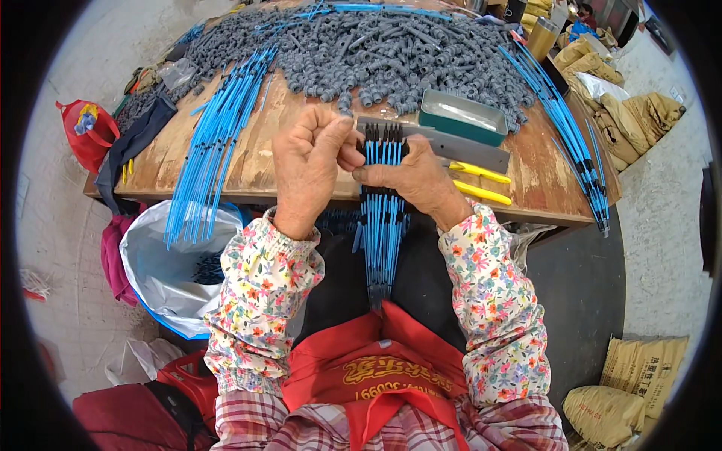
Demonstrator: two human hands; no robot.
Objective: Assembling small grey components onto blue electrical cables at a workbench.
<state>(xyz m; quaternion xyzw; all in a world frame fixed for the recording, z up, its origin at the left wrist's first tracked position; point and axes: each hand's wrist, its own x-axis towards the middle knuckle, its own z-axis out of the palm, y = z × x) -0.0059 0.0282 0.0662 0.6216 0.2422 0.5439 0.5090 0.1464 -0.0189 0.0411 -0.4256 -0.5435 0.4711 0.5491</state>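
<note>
A bundle of thin blue rods with black tips (383, 218) runs from the table edge down between my legs, its sections joined by black pieces. My right hand (421, 177) is closed around the upper part, the thumb laid across the rods. Beside the left edge of the black tips, my left hand (320, 158) is closed in a pinch; what sits between its fingertips is too small to make out. Behind the tips lies a flat grey metal bar (481, 152). A tool with two yellow handles (481, 183) rests right of my right hand, its head hidden.
Grey ribbed plastic fittings (391, 56) are heaped across the wooden table (252, 161). A green tray (462, 119) stands before them. More blue rods lie at left (218, 135) and right (564, 128). A white-lined bag (162, 255) stands on the floor at left.
</note>
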